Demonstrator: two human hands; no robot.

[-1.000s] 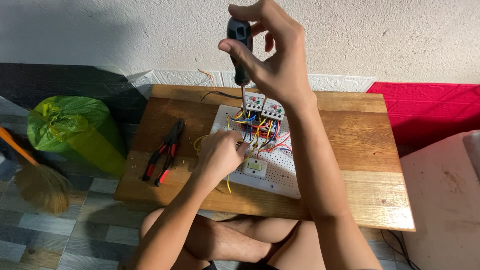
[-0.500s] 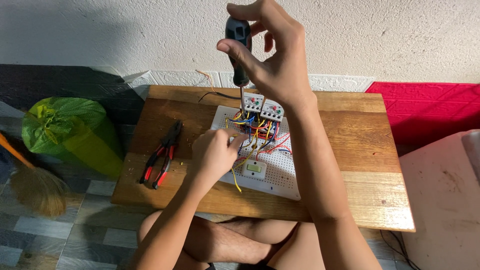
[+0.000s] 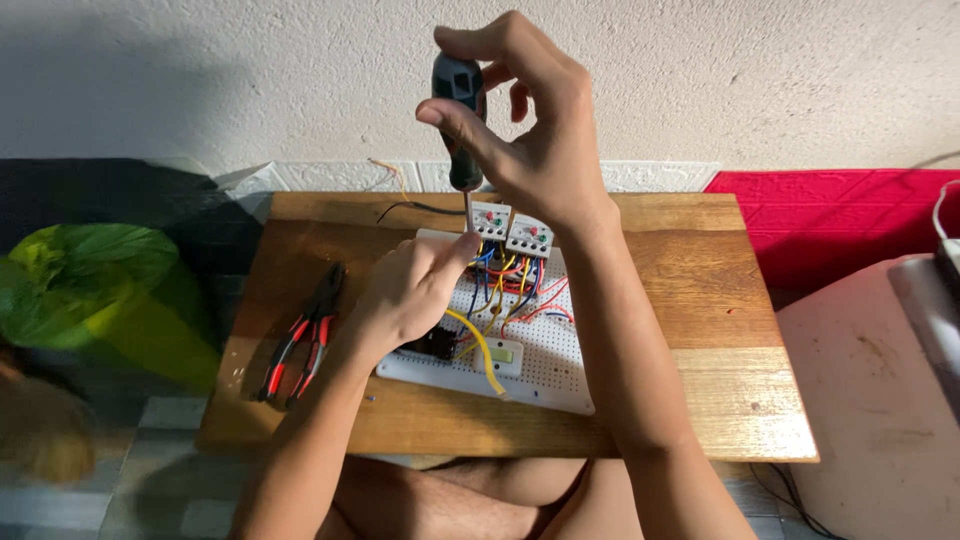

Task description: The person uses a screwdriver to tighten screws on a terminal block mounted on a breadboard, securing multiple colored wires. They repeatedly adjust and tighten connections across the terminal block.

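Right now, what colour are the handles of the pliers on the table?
Red and black; the pliers lie on the wooden table, clearest in the head view.

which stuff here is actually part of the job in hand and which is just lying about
In use: screwdriver in right hand; white perforated board with switch units and wires, steadied by left hand.

Lying about: red-handled pliers, green bag, red cloth.

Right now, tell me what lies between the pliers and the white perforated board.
In the head view, the left hand and its forearm lie between the pliers and the white perforated board, over bare wooden table.
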